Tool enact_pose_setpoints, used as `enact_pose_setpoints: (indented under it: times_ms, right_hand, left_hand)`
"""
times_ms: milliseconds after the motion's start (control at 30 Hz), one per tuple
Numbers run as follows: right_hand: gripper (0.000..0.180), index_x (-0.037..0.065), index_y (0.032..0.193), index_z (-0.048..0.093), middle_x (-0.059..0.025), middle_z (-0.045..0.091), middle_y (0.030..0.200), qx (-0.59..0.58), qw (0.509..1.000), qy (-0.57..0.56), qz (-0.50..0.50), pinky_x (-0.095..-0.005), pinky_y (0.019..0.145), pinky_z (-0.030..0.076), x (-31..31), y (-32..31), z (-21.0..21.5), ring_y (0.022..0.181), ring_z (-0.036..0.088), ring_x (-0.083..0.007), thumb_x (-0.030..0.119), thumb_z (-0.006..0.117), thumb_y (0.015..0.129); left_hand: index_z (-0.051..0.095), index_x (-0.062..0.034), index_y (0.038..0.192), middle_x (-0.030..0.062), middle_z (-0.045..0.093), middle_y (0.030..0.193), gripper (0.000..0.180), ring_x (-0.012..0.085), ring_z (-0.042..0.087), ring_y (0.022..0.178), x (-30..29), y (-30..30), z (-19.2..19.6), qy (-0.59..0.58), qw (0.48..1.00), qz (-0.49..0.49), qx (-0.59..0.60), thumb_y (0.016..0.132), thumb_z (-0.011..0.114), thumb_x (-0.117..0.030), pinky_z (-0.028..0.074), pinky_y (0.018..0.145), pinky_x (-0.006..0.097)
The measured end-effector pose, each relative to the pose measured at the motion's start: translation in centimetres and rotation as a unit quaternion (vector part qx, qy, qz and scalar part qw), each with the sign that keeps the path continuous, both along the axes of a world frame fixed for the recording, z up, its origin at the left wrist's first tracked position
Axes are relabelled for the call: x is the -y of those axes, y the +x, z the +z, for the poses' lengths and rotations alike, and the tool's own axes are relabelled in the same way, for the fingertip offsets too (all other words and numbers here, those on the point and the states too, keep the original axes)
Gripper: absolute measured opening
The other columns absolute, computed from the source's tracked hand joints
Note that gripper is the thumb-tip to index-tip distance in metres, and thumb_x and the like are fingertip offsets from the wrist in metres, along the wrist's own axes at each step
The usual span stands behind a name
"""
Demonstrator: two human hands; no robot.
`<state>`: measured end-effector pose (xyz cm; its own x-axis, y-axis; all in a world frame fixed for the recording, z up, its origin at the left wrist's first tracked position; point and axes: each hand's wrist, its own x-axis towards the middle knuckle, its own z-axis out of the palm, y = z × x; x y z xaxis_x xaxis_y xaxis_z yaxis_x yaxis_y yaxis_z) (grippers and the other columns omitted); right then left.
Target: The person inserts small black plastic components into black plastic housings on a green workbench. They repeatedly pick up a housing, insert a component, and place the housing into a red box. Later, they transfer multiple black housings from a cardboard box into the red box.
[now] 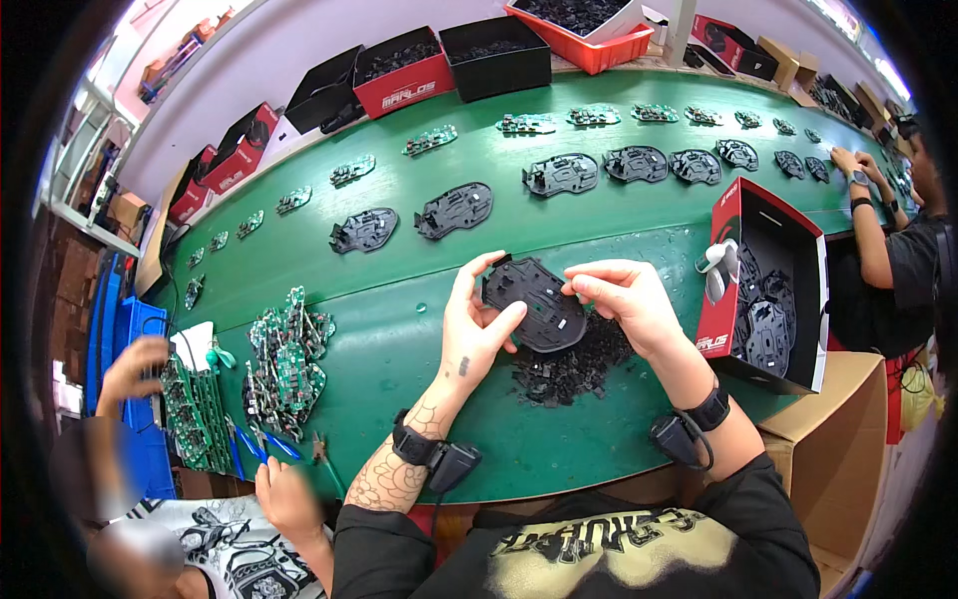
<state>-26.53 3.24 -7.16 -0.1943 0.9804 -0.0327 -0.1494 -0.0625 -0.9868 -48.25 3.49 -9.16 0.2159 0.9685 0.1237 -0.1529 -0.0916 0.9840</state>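
Observation:
My left hand (467, 324) grips a black plastic mouse base (539, 307) by its left side, thumb over the inner face. The base is tilted, its ribbed inside turned up. At its upper right edge, my right hand (627, 299) has thumb and forefinger pinched together. Whatever sits between those fingertips is too small to name. Below the base, a heap of small black plastic parts (569, 377) lies on the green bench (399, 349), partly hidden by the base and my hands.
Black mouse bases (454, 210) and green circuit boards (429, 140) form two rows beyond. An open box (813, 290) of black shells stands right. Piled boards (284, 369), stacked boards (195, 414) and blue-handled pliers (249, 439) lie left. A co-worker's hands (286, 494) are lower left; another person (898, 220) works far right.

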Motion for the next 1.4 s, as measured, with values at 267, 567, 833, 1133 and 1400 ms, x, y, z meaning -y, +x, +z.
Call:
enact_pose_setpoints:
  times_ms: [267,567,833,1133,1400]
  right_hand:
    - [0.022,-0.002,0.107,0.069,-0.0099,0.072,0.094,0.051,0.997,0.050,-0.018,-0.0206,0.063,0.049,-0.1,-0.7,-0.1,0.086,0.068,-0.0131,0.009,0.067,0.088]
    - [0.020,-0.003,0.107,0.067,-0.0102,0.070,0.101,0.013,0.998,0.058,-0.009,-0.0254,0.073,0.055,-0.5,-0.8,-0.8,0.091,0.069,-0.0159,0.004,0.065,0.089]
    - [0.012,0.001,0.095,0.070,-0.0092,0.070,0.105,0.169,0.973,0.144,-0.060,-0.0291,0.083,0.053,0.2,-1.6,0.2,0.093,0.067,-0.0154,0.006,0.067,0.084]
    - [0.011,0.001,0.092,0.066,-0.0078,0.068,0.109,0.157,0.967,0.185,-0.072,-0.0312,0.091,0.049,-0.3,-2.9,-1.6,0.098,0.063,-0.0146,0.006,0.068,0.082]
    - [0.013,0.001,0.095,0.062,-0.0068,0.066,0.101,0.035,0.993,0.089,-0.062,-0.0296,0.089,0.049,-0.7,-3.4,-2.3,0.095,0.061,-0.0118,0.007,0.068,0.086]
  left_hand:
    - [0.033,-0.0083,0.131,0.0111,0.057,0.114,0.058,0.0160,0.064,0.084,0.1,-0.3,-0.8,-0.027,0.999,-0.016,0.006,0.083,0.066,-0.002,0.055,0.052,0.025]
    - [0.035,-0.0077,0.137,0.0109,0.057,0.113,0.062,0.0137,0.063,0.084,0.4,0.0,0.4,0.014,1.000,-0.012,0.014,0.084,0.065,0.001,0.055,0.054,0.023]
    - [0.037,-0.0088,0.132,0.0112,0.061,0.103,0.056,0.0149,0.065,0.077,0.2,-0.4,-0.8,0.026,0.999,-0.016,-0.034,0.083,0.065,0.002,0.056,0.054,0.023]
    - [0.033,-0.0089,0.124,0.0135,0.057,0.108,0.052,0.0180,0.066,0.086,0.6,-0.3,-1.0,0.021,0.999,-0.038,-0.014,0.084,0.066,0.003,0.059,0.059,0.025]
    - [0.033,-0.0085,0.123,0.0138,0.056,0.110,0.051,0.0188,0.065,0.089,0.4,-0.6,-1.6,0.043,0.998,-0.044,-0.022,0.085,0.065,0.003,0.060,0.063,0.028]
